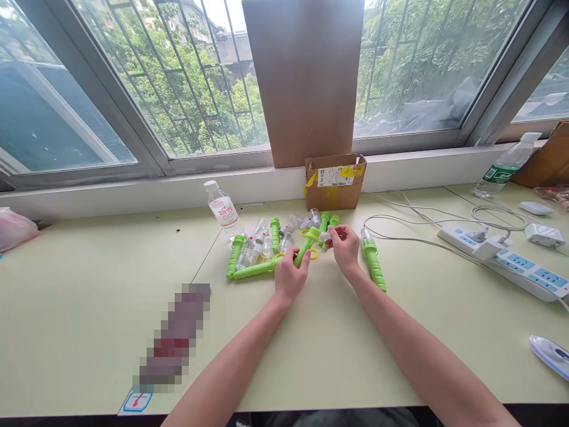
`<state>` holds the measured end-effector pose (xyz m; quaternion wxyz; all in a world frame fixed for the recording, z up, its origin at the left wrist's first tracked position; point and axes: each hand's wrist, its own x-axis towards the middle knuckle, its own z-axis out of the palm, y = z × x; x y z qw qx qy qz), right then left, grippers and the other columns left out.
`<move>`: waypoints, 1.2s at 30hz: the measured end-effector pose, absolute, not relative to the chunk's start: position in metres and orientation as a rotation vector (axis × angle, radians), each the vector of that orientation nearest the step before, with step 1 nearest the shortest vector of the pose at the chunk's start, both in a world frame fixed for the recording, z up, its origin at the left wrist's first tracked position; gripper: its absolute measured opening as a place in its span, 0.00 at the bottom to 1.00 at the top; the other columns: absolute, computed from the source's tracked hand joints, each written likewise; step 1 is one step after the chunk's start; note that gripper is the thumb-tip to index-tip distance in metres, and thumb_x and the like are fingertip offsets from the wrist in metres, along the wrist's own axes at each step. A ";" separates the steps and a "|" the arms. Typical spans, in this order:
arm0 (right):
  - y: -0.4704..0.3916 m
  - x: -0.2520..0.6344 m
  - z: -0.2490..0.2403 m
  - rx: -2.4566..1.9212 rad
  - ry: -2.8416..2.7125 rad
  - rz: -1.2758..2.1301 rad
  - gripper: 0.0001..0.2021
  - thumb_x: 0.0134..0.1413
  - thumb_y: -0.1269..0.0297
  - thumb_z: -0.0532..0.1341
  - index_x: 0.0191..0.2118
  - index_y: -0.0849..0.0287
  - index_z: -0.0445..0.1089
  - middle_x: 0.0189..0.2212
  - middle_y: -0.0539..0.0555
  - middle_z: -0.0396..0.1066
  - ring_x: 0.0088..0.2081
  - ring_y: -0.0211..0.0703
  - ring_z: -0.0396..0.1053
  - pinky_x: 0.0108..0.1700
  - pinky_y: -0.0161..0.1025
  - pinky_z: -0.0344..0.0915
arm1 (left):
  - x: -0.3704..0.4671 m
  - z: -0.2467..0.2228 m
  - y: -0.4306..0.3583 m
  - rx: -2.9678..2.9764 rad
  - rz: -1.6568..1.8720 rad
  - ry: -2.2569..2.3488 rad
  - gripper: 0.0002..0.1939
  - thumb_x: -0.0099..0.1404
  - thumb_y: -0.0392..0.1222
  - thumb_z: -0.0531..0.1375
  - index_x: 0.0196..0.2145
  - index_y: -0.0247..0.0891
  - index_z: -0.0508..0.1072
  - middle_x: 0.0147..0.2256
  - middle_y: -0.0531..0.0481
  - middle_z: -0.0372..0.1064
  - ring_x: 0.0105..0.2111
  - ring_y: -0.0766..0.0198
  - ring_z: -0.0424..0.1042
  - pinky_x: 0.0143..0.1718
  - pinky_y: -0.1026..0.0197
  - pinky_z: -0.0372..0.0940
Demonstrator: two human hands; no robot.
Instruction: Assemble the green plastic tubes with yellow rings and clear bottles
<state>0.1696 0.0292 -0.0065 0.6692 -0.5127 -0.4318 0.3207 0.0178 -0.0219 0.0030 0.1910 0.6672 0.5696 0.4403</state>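
My left hand [291, 274] is closed round a green ribbed handle [304, 249], whose wide threaded end points up and to the right. At that end, my right hand [344, 244] pinches a small whitish translucent part [325, 236]. Beyond and left of my hands lie several green handles, one [235, 256] at the pile's left edge and another [255, 270] flat in front. Clear plastic tubes [245, 254] and yellow rings [314, 254] are mixed among them. Right of my right hand rests a green handle with a clear tip [374, 261].
A water bottle [224, 212] stands behind the pile, and an open cardboard box [334, 193] is against the sill. On the right are a power strip [511, 261] with cables and another bottle [504, 169]. A pixelated dark object [178, 335] lies front left.
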 end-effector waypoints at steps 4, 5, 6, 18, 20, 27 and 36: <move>0.033 0.176 -0.004 -1.181 -0.844 0.642 0.21 0.51 0.42 0.57 0.28 0.58 0.66 0.19 0.47 0.64 0.17 0.36 0.63 0.19 0.35 0.63 | 0.018 0.002 -0.021 1.905 1.198 1.615 0.16 0.63 0.56 0.53 0.33 0.40 0.68 0.24 0.53 0.65 0.22 0.65 0.64 0.25 0.64 0.54; 0.034 0.178 -0.004 -1.192 -0.795 0.619 0.22 0.52 0.42 0.55 0.27 0.58 0.65 0.17 0.46 0.62 0.16 0.35 0.61 0.18 0.34 0.61 | 0.018 0.001 -0.021 1.919 1.181 1.616 0.16 0.63 0.56 0.53 0.32 0.40 0.68 0.24 0.53 0.65 0.23 0.65 0.64 0.25 0.64 0.54; 0.036 0.180 -0.004 -1.200 -0.744 0.597 0.22 0.53 0.42 0.54 0.26 0.58 0.65 0.16 0.45 0.60 0.15 0.34 0.58 0.17 0.34 0.58 | 0.019 0.001 -0.022 1.935 1.162 1.611 0.16 0.63 0.56 0.53 0.32 0.40 0.68 0.24 0.53 0.65 0.23 0.65 0.64 0.25 0.64 0.54; 0.030 0.180 0.001 -1.278 -0.865 0.482 0.23 0.56 0.46 0.52 0.18 0.57 0.61 0.12 0.45 0.52 0.17 0.35 0.52 0.20 0.35 0.51 | 0.018 -0.001 -0.025 2.098 0.989 1.362 0.14 0.64 0.53 0.53 0.32 0.39 0.67 0.21 0.57 0.59 0.21 0.68 0.57 0.25 0.65 0.52; 0.027 0.177 0.004 -1.254 -0.918 0.484 0.23 0.56 0.48 0.53 0.16 0.56 0.58 0.12 0.44 0.51 0.17 0.34 0.51 0.20 0.35 0.50 | 0.018 -0.001 -0.025 2.118 0.943 1.346 0.15 0.64 0.53 0.53 0.32 0.39 0.66 0.21 0.57 0.59 0.21 0.68 0.57 0.25 0.65 0.52; 0.011 0.163 0.018 -1.003 -1.016 0.714 0.12 0.56 0.56 0.51 0.31 0.58 0.66 0.19 0.47 0.65 0.19 0.34 0.54 0.21 0.33 0.53 | 0.017 -0.001 -0.023 2.101 0.831 1.288 0.15 0.66 0.53 0.49 0.31 0.40 0.63 0.21 0.57 0.57 0.21 0.68 0.57 0.25 0.64 0.50; -0.001 0.158 0.044 -0.942 -1.170 0.923 0.25 0.48 0.50 0.63 0.49 0.59 0.68 0.25 0.51 0.73 0.19 0.33 0.56 0.19 0.33 0.55 | 0.016 -0.006 -0.024 1.889 0.935 1.120 0.13 0.67 0.51 0.47 0.32 0.40 0.59 0.21 0.57 0.59 0.20 0.68 0.58 0.24 0.65 0.53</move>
